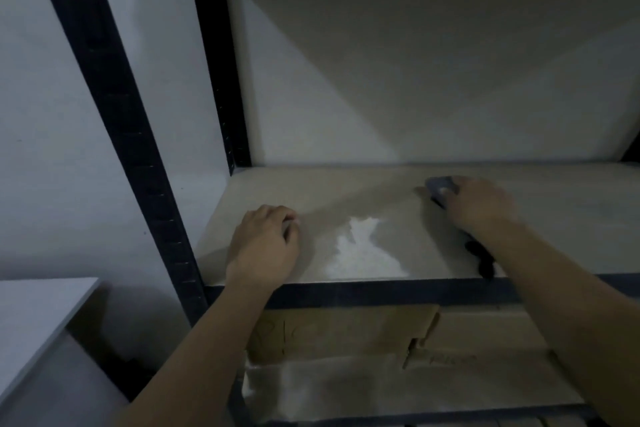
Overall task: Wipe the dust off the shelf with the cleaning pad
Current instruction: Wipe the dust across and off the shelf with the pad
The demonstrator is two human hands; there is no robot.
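**Pad's at the back of the shelf, right hand on it**

Right hand (479, 203) is reaching deep onto the shelf (571, 218), fingers curled over the bluish cleaning pad (440, 186) and holding it down on the board near the back wall. Left hand (265, 246) sits by the front-left edge, fingers loosely curled, holding nothing. There's a bright white patch (363, 250) between the hands. Cardboard boxes (346, 333) are on the level below.

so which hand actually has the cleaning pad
The right hand, far back on the shelf, presses the dark cleaning pad down under its fingers. The left hand rests near the front edge with nothing in it.
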